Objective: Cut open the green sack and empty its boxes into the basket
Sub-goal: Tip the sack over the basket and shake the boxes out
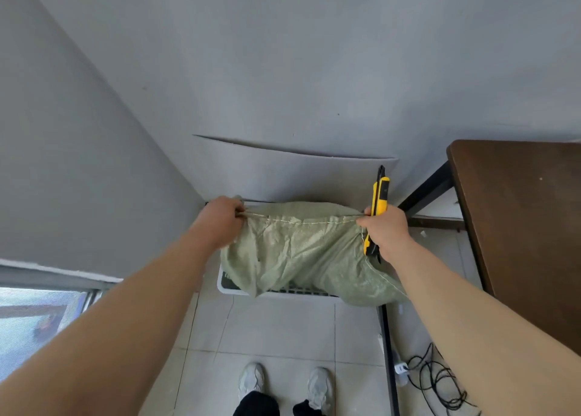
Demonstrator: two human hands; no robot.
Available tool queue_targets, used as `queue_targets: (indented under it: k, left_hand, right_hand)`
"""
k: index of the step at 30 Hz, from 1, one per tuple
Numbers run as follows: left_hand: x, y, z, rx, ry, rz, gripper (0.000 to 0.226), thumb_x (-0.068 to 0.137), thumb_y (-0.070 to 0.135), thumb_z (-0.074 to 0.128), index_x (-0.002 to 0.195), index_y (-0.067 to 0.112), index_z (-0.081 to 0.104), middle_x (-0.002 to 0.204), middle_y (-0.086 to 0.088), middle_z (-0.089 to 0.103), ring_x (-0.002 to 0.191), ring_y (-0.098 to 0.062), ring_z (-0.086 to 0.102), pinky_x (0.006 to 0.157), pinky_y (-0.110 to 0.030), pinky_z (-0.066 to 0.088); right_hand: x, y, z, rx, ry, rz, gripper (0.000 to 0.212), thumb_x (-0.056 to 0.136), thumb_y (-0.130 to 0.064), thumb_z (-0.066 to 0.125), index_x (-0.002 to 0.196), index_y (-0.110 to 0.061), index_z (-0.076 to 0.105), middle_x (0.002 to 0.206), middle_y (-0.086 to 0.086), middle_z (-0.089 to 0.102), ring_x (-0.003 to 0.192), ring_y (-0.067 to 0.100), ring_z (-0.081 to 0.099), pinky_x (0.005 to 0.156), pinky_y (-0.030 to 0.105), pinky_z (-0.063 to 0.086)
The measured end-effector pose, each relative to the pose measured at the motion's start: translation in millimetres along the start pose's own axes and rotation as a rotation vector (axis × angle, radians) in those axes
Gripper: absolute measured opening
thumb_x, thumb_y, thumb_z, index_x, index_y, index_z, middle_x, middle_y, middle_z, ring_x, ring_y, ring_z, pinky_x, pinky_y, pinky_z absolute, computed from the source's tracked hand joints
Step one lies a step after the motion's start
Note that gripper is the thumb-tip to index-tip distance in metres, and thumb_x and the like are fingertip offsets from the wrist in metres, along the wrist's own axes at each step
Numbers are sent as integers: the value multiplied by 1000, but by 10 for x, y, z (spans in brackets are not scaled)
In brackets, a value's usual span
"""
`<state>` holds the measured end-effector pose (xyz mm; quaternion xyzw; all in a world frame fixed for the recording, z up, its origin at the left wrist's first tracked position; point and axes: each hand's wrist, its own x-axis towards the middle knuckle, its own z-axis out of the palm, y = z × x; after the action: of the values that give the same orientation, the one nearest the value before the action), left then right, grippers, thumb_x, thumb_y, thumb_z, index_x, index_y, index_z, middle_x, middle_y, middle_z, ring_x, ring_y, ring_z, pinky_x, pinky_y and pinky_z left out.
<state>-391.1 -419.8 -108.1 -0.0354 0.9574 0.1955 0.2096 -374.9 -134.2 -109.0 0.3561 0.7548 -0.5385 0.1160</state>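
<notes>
Two corners of a green sack (298,252) are held up along its stitched seam, directly above a white slatted basket (314,293) that is set on the tiled floor (283,337) against a grey wall. One corner is pinched by the left hand (224,217). The other is clamped in the grip of the right hand (385,230), whose curled fingers are also wrapped round a yellow utility knife (380,195), its black tip pointed upward, away from the cloth. The sack is probably held seam-up so that its contents can drop into the basket; no boxes are seen. Its thin woven cloth, crinkled and faintly shiny, is draped limply over the basket's rim. A brown tabletop (518,227) is seen at right.
</notes>
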Motion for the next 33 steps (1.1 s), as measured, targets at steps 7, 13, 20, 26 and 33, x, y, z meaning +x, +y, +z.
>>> queue_targets:
  k: [7,13,20,26,33]
  left_hand:
    - [-303,242,-400,-174,147,-80,15,92,13,54,94,8,67,88,-8,61,80,-26,54,68,-30,40]
    - [-438,233,-504,-231,217,-97,20,91,7,45,92,3,63,85,-14,63,69,-25,52,53,-26,39]
    - [-551,208,-705,-278,171,-70,21,92,9,43,86,5,63,79,-8,61,71,-25,52,55,-28,38]
    - [-609,189,-946,-322,164,-89,22,93,8,43,77,12,56,68,0,52,60,-17,48,48,-25,35]
    - [-653,163,-1037,-405,186,-121,20,93,13,45,90,5,62,75,-10,60,64,-23,50,49,-26,35]
  right_hand:
    - [-301,-421,-243,39,-53,-92,26,78,3,70,71,-16,54,67,5,51,61,19,48,56,28,42]
    - [-380,-535,-308,-18,-36,-90,26,76,4,71,72,-15,54,66,5,52,59,19,48,53,27,40]
    - [-588,-558,-290,-23,14,-68,27,77,4,70,71,-15,53,67,5,51,60,20,48,57,29,44]
    - [-814,-696,-198,9,41,-71,27,78,2,71,70,-16,52,68,5,52,66,23,50,65,33,45]
    - [-960,-772,-215,77,104,-80,28,78,4,69,69,-16,51,67,4,51,61,20,48,57,29,43]
